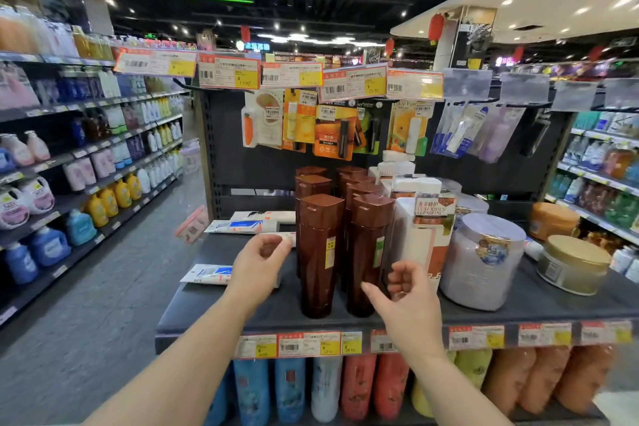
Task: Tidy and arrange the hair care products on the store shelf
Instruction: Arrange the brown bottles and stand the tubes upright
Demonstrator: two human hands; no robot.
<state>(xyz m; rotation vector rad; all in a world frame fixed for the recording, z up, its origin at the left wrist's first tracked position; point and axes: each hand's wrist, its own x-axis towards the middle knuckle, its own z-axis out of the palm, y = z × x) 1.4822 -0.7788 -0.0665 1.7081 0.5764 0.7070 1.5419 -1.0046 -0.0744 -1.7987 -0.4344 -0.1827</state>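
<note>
Several tall brown bottles stand in two rows on the dark shelf (pixel 553 304); the front left bottle (pixel 320 252) and the front right bottle (pixel 368 252) are upright near the shelf's front edge. My left hand (pixel 259 268) hovers just left of the front left bottle, fingers curled loosely, holding nothing. My right hand (pixel 406 301) is in front of the front right bottle, fingers apart, empty. White tubes lie flat on the shelf: one (pixel 207 275) partly behind my left hand, another (pixel 242 226) further back.
A white boxed product (pixel 422 235), a lavender jar (pixel 484 259), a gold-lidded jar (pixel 572 263) and an orange jar (pixel 553 220) stand to the right. Lip balm cards (pixel 335 131) hang above. Price tags (pixel 321 344) line the shelf edge. An aisle (pixel 103 287) opens to the left.
</note>
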